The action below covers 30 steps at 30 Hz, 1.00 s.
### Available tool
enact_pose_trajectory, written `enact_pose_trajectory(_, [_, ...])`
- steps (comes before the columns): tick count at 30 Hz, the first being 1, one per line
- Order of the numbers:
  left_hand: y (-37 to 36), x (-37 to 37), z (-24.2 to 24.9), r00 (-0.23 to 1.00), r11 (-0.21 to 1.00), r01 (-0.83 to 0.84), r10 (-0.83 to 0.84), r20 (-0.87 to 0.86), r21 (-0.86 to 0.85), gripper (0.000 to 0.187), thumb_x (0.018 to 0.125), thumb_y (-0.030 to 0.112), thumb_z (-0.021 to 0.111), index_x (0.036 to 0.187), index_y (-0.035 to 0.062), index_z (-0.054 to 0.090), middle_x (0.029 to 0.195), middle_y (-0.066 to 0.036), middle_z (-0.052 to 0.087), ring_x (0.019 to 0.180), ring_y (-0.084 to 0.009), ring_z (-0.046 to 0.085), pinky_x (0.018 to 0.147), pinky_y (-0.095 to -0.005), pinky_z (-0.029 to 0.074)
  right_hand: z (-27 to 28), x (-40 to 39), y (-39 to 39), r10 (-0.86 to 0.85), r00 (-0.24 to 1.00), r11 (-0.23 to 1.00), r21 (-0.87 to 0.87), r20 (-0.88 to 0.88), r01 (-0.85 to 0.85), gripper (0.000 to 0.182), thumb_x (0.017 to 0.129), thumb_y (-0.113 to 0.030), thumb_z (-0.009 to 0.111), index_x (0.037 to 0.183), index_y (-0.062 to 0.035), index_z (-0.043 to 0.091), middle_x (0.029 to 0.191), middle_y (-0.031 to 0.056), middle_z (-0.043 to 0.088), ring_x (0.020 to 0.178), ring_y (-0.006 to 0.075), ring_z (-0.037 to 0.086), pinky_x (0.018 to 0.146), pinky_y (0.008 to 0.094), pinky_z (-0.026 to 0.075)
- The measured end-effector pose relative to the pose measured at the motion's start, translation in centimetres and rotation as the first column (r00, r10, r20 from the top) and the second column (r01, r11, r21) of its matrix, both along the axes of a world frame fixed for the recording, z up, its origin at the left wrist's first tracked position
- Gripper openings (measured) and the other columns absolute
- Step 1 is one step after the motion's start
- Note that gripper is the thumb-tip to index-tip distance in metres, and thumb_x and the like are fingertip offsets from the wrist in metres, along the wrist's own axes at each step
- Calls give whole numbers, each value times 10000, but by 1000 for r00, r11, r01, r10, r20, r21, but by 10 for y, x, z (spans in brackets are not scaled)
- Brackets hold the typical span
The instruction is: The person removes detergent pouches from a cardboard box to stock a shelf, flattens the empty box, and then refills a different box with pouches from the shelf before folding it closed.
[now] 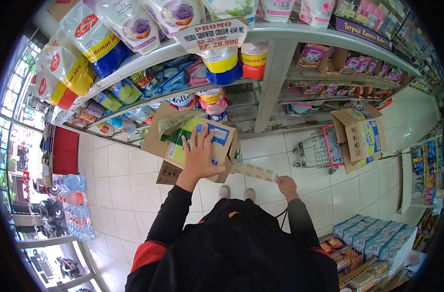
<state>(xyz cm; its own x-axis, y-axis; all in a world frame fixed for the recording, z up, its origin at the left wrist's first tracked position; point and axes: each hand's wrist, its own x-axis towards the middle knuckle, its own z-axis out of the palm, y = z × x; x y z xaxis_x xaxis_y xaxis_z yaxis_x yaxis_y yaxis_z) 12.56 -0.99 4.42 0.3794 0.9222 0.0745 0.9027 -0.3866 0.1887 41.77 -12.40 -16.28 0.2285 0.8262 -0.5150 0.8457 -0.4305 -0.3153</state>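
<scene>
A cardboard box [175, 152] with a green, yellow and blue printed face is in front of me, its flaps standing out at several sides. My left hand [198, 155] lies on that printed face with its fingers spread, a ring on one finger. From the box's right side a long strip of packing tape [255, 171] stretches out to the right. Its far end is pinched in my right hand [286, 187], which is closed. A loose, peeled piece of tape or paper [175, 124] curls over the box's top left.
Shelves [273, 78] with pouches and packets stand ahead. A shopping cart [313, 149] is at the right, near another open cardboard box [360, 138]. Bottled water packs [76, 209] stand on the floor at left. Stacked blue packs [373, 236] fill the lower right.
</scene>
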Motion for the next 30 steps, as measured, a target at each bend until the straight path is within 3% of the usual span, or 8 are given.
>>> enact_pose_trajectory(4, [-11,10,3,1000,998,0,1,-3,65,772,500,376,616,1182,106,375,1271,-122,292,1176,-370,211,923,-558,144,9,9,28,21,1000,996,90,3,-21,292,775,-366,452,781,-118,605,824,127,581,802,307,546,685,408,433])
enact_pose_trajectory(10, [-39,15,-1,991,970,-89,63,119,227,404,714,81,511,1112,50,448,1119,-118,463,1064,-371,378,885,-442,317,43,20,55,-76,905,958,221,-417,183,306,773,-328,501,686,-52,599,620,99,577,641,243,560,601,333,420])
enact_pose_trajectory(13, [-37,7,-1,980,950,-188,165,111,251,407,708,57,503,1109,26,440,1126,-121,456,1069,-378,376,889,-461,304,99,13,66,-364,518,872,-88,-774,481,246,792,-264,519,749,-31,587,671,4,558,641,117,500,624,278,407])
enact_pose_trajectory(14, [-33,0,2,973,942,-213,181,140,259,402,703,45,502,1101,41,447,1129,-118,453,1076,-374,373,890,-471,297,109,7,67,-356,523,878,-85,-774,472,246,792,-264,519,749,-31,587,671,4,558,641,117,500,624,278,407])
enact_pose_trajectory(17, [-28,-18,14,965,939,-240,205,162,246,397,692,24,501,1084,74,460,1146,-106,441,1090,-361,368,890,-494,284,125,-10,70,-279,95,812,-182,-955,554,233,807,-263,507,789,-37,559,764,22,566,719,134,503,709,301,403])
enact_pose_trajectory(19, [-24,-30,18,961,948,-233,190,198,218,360,681,48,540,1031,113,481,1173,-78,416,1108,-333,360,889,-519,265,131,-25,73,-90,-374,802,-290,-923,523,240,823,-274,477,773,-46,530,842,44,557,792,154,497,780,315,383])
enact_pose_trajectory(25, [-34,-29,28,954,968,-173,119,274,180,372,627,145,653,959,94,492,1100,-73,460,1083,-318,386,865,-521,272,107,-46,96,-67,-667,849,-394,-742,353,320,852,-317,407,621,-96,418,593,6,434,592,153,442,703,327,393])
enact_pose_trajectory(30, [-31,-42,16,901,942,-206,79,426,263,211,605,118,680,673,37,498,1055,-119,474,1025,-318,434,810,-441,351,97,-47,114,-133,-643,760,-494,-755,422,349,862,-303,390,563,-131,336,488,-25,298,469,113,339,575,291,368])
